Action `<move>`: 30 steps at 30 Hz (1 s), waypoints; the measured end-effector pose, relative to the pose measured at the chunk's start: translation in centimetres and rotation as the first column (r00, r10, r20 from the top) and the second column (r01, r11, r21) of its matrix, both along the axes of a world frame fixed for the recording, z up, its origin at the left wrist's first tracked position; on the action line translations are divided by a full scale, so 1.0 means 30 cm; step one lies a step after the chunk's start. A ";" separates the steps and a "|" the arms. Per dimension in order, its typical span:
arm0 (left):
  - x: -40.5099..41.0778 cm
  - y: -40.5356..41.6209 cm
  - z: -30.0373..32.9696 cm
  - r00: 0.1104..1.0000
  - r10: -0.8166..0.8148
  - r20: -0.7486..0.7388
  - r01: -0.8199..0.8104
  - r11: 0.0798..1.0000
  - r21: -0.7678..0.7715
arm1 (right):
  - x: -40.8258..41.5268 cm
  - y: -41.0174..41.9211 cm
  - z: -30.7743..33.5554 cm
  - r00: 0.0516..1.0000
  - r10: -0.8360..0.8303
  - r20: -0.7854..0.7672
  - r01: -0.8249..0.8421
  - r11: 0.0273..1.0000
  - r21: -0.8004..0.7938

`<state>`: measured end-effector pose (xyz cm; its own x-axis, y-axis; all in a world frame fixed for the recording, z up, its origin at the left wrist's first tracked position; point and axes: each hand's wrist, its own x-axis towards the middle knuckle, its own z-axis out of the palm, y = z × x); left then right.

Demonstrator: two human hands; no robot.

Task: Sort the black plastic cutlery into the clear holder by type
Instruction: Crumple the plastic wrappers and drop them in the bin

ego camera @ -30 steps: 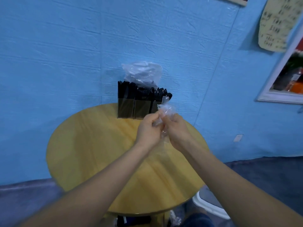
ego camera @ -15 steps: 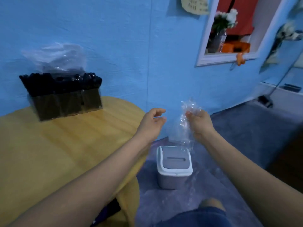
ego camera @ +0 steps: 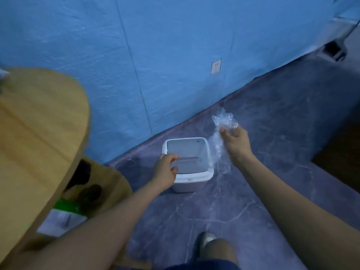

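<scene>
- Two bare hands out over the grey marbled floor (ego camera: 272, 106), both beside a small white bin (ego camera: 191, 184).
- Left hand (ego camera: 165, 170) at the bin's near left edge, fingers (ego camera: 172, 157) curled loosely toward the grey lid (ego camera: 187, 154); cannot tell whether touching it or just above it, nothing gripped.
- Right hand (ego camera: 236, 143) to the right of the bin and higher, fingers pinching a crumpled clear plastic bag (ego camera: 224, 121).
- Upper part of the bag bunched above the fingertips, the rest hanging down beside the bin's right wall.
- Bin standing on the floor close to the blue wall (ego camera: 155, 55), lid tilted inward at the far side.
- Round wooden bench (ego camera: 39, 133) at the left of the view, only partly seen, well apart from the right hand.
- Black cutlery and clear holder out of view here, so place not possible to tell.
- Under the bench, a lower wooden shelf (ego camera: 109, 184) with a blurred green thing (ego camera: 67, 206) and some dark shapes, too unclear to name.
- White wall socket (ego camera: 216, 66) on the wall above and behind the bin.
- One knee (ego camera: 220, 252) at the bottom edge of the view.
</scene>
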<state>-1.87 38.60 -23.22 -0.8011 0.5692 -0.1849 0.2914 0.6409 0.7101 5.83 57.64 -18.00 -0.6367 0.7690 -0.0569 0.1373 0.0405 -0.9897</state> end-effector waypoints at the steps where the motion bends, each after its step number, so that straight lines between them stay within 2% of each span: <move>1: -0.026 0.017 -0.050 1.000 0.004 0.000 -0.004 1.000 -0.025 | -0.024 0.020 -0.048 1.000 0.009 -0.005 -0.009 1.000 -0.006; 5: -0.130 0.075 -0.226 0.999 -0.043 -0.016 0.040 0.986 -0.161 | -0.109 0.081 -0.244 1.000 0.023 -0.016 -0.023 1.000 -0.020; 9: -0.212 0.110 -0.361 0.986 -0.156 -0.061 0.131 0.945 -0.300 | -0.183 0.119 -0.401 0.999 0.049 0.004 -0.049 0.999 -0.021; 14: -0.291 0.131 -0.470 0.901 -0.396 -0.180 0.266 0.829 -0.491 | -0.260 0.136 -0.528 0.991 0.128 0.050 -0.131 0.989 0.068; 17: -0.312 0.116 -0.510 0.841 -0.472 -0.263 0.294 0.808 -0.510 | -0.301 0.126 -0.580 0.976 0.212 0.046 -0.215 0.973 0.080; 21: -0.338 0.099 -0.545 0.790 -0.504 -0.349 0.293 0.810 -0.509 | -0.349 0.091 -0.633 0.964 0.247 0.095 -0.264 0.926 0.270; 23: -0.353 0.094 -0.557 0.785 -0.503 -0.362 0.277 0.807 -0.521 | -0.359 0.060 -0.650 0.944 0.298 0.140 -0.329 0.856 0.399; 25: -0.367 0.088 -0.565 0.769 -0.520 -0.371 0.287 0.800 -0.527 | -0.362 0.033 -0.693 0.883 0.365 0.294 -0.469 0.712 0.523; 27: -0.377 0.083 -0.567 0.751 -0.534 -0.387 0.301 0.800 -0.519 | -0.361 0.038 -0.757 0.790 0.376 0.485 -0.612 0.543 0.576; 30: -0.395 0.076 -0.581 0.732 -0.555 -0.395 0.318 0.791 -0.522 | -0.355 0.040 -0.825 0.751 0.326 0.575 -0.660 0.404 0.633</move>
<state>-13.71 40.86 -40.65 -0.5171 0.8474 -0.1208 0.8448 0.5279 0.0868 -4.84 58.83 -42.76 -0.9842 0.1516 0.0916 0.1018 0.9071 -0.4084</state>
